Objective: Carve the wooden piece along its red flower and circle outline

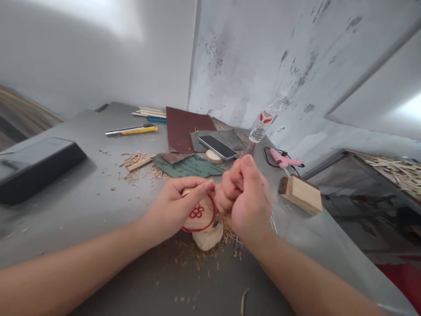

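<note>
My left hand (pixel 179 206) is closed on a round wooden disc (pixel 202 216), its thumb along the upper rim. A red flower and a red ring are drawn on the disc's face. Close by on the right, my right hand (pixel 245 197) is curled into a fist, knuckles up, near the disc's right edge. Whatever sits inside that fist is hidden. Below the disc lies a pale wood piece (pixel 208 237) with shavings (pixel 230 235) around it on the grey table (pixel 148 276).
Behind my hands lie green sandpaper (pixel 179 166), brown sandpaper (pixel 184 127), a phone (pixel 217 147) and a yellow utility knife (pixel 138 129). A water bottle (pixel 265 118), pink glue gun (pixel 283 159) and wood block (pixel 302 194) are at right, a black box (pixel 42 166) at left.
</note>
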### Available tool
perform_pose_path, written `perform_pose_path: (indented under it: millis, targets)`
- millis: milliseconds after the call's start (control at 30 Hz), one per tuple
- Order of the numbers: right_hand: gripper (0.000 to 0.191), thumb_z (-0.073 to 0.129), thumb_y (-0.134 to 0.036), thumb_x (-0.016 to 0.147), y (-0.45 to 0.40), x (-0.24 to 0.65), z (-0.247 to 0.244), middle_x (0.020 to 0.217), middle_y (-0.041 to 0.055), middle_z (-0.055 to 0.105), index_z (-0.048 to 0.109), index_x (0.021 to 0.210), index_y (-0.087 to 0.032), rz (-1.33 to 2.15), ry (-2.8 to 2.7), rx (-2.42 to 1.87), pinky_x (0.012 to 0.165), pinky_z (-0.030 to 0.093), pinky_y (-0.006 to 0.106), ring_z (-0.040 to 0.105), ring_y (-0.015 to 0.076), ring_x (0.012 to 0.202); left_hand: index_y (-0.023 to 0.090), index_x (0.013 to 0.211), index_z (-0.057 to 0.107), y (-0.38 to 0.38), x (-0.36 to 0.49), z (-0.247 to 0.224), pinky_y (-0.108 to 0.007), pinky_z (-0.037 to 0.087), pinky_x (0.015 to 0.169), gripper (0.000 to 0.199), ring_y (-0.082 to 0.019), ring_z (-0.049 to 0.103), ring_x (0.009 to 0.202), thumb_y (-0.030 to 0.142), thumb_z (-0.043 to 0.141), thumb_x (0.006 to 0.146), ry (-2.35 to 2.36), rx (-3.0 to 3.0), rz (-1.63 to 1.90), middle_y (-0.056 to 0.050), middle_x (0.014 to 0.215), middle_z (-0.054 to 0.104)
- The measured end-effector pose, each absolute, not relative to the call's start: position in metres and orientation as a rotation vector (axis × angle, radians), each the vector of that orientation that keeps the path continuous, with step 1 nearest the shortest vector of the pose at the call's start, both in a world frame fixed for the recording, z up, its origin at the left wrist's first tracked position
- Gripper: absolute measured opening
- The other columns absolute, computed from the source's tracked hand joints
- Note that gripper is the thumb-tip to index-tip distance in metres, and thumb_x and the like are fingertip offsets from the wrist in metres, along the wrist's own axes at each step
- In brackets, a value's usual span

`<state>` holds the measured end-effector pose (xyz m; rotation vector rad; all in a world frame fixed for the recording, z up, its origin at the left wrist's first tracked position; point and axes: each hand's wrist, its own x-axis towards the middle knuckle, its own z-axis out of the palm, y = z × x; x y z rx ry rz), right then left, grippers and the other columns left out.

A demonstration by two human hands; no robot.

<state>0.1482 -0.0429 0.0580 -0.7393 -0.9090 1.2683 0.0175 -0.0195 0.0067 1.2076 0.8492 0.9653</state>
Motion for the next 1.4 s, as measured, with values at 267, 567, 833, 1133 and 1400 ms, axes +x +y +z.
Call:
perform_pose_path:
  millis: [267,567,833,1133,1400]
  targets:
    - [0.055,0.059,-0.051,0.101,-0.046,0.152,0.054,0.05,-0.0096,0.023,0.037,0.059,-0.023,1.415,-1.194,-0.52,0.038,0.016,0.022,0.015,0.0059,0.038,0.024,0.082,0.083,-0.023,0.016,0.015,-0.026,0.053,0.068,0.023,-0.019,0.068,0.072,0.045,0.075,0.086,0.876,1.24,0.982,-0.002,0.078,0.079]
    - [0.053,0.058,-0.053,0.101,-0.046,0.144,0.051,0.049,-0.009,0.027,0.038,0.062,-0.024,1.195,-0.937,-0.81,0.038,0.016,0.024,0.021,0.0079,0.039,0.023,0.082,0.082,-0.024,0.02,0.012,-0.03,0.054,0.069,0.027,-0.022,0.07,0.076,0.049,0.075,0.085,0.916,1.157,0.982,-0.005,0.085,0.08]
    - [0.054,0.052,-0.049,0.106,-0.06,0.146,0.041,0.055,-0.0064,0.03,0.041,0.06,-0.022,1.336,-1.259,-0.63,0.04,0.018,0.025,0.022,0.0082,0.043,0.023,0.086,0.081,-0.02,0.017,0.003,-0.025,0.049,0.056,0.032,-0.016,0.062,0.06,0.054,0.077,0.084,0.911,1.043,0.945,-0.001,0.07,0.074]
    - [0.064,0.057,-0.047,0.102,-0.057,0.162,0.099,0.052,-0.0057,0.029,0.032,0.051,-0.019,0.993,-1.4,-0.763,0.048,0.026,0.028,0.026,0.0076,0.045,0.022,0.091,0.079,-0.02,0.018,0.007,-0.028,0.058,0.069,0.03,-0.02,0.076,0.077,0.051,0.075,0.088,0.842,1.009,0.93,-0.004,0.085,0.081]
    - [0.009,0.062,-0.017,0.093,-0.08,0.224,0.144,0.084,0.0,0.068,0.068,0.094,-0.022,0.611,-2.667,-1.637,0.065,0.043,0.029,0.061,0.0157,0.072,0.021,0.101,0.079,-0.019,0.018,0.0,-0.03,0.06,0.067,0.038,-0.024,0.077,0.078,0.056,0.074,0.088,0.806,1.023,0.924,-0.008,0.088,0.081]
